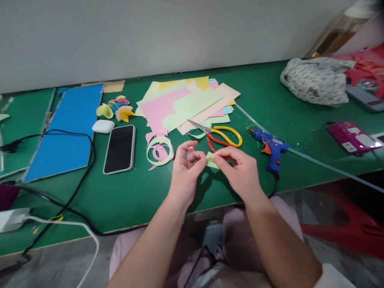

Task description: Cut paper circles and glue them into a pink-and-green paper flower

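Between my two hands is a small piece of light green paper (211, 161). My left hand (186, 170) pinches its left edge between thumb and finger, and my right hand (238, 170) pinches its right side. Just beyond them lie scissors (226, 136) with one yellow and one red handle, blades pointing left. To the left, a light green paper ring (149, 153) rests on pink paper scraps (160, 132). Sheets of coloured paper (186, 102) are piled behind the scissors.
Right of my hands lies a blue glue gun (271, 146) with a long clear stick. A phone (120, 150), a white earbud case (103, 126), paper petals (120, 108) and a blue board (67, 132) are on the left. Black cables (81, 186) cross the green table (129, 208).
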Demonstrator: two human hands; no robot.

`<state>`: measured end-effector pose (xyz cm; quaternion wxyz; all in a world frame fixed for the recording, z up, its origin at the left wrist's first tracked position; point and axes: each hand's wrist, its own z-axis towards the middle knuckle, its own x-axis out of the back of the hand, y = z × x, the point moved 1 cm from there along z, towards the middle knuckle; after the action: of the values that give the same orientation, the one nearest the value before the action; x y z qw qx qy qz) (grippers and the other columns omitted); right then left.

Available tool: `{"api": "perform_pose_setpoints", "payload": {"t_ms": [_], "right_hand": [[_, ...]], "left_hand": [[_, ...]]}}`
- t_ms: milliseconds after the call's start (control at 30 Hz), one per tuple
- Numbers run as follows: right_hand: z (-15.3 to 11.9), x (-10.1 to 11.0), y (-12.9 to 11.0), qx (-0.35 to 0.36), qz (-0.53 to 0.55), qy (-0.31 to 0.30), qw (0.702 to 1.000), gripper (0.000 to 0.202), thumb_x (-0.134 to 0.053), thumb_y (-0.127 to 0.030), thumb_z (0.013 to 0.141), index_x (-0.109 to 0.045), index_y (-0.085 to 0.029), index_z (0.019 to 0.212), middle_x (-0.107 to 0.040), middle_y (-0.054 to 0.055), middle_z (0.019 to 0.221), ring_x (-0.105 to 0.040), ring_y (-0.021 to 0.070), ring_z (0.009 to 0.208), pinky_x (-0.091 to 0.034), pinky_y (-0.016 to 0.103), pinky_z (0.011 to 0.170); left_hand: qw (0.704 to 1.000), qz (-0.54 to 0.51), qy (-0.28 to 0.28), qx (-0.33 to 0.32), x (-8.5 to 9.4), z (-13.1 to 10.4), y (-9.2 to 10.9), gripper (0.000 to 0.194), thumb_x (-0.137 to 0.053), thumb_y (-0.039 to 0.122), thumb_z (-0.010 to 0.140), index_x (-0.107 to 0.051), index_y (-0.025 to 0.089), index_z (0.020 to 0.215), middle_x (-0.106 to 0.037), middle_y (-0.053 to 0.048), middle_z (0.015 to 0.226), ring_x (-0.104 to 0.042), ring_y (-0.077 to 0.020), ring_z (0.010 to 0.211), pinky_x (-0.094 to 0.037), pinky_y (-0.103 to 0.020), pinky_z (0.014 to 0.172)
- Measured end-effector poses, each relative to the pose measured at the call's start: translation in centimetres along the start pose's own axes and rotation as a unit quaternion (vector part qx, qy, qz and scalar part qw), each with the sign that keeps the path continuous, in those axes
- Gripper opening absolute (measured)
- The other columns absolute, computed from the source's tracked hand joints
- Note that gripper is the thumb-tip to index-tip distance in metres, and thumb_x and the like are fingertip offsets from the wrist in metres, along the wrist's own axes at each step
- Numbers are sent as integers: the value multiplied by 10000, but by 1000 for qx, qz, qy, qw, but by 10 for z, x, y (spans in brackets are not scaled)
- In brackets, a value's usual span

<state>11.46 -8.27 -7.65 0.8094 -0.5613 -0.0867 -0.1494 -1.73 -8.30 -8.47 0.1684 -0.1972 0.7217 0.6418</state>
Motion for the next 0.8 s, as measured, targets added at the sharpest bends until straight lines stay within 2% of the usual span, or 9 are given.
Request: {"api": "perform_pose_setpoints", "payload": {"t_ms": [600, 800], "right_hand": [[1, 2, 1, -20, 21, 10, 1000, 57, -650, -233, 808, -686, -230, 764, -719, -18, 758, -663, 136, 688, -555, 251, 659], [1, 2, 2, -37, 32, 10, 999, 44, -656, -230, 801, -685, -224, 769, -723, -11, 771, -667, 139, 693, -554, 252, 657]], "left_hand": [[999, 30, -18, -21, 2, 1, -1, 401, -713, 140, 724, -541, 259, 1067, -592, 59, 702, -523, -55, 669, -419, -164, 691], [999, 38, -13, -23, 2, 1, -1, 338, -703, 129, 723, -523, 246, 984, -589, 60, 677, -527, -59, 648, -407, -169, 652]]}}
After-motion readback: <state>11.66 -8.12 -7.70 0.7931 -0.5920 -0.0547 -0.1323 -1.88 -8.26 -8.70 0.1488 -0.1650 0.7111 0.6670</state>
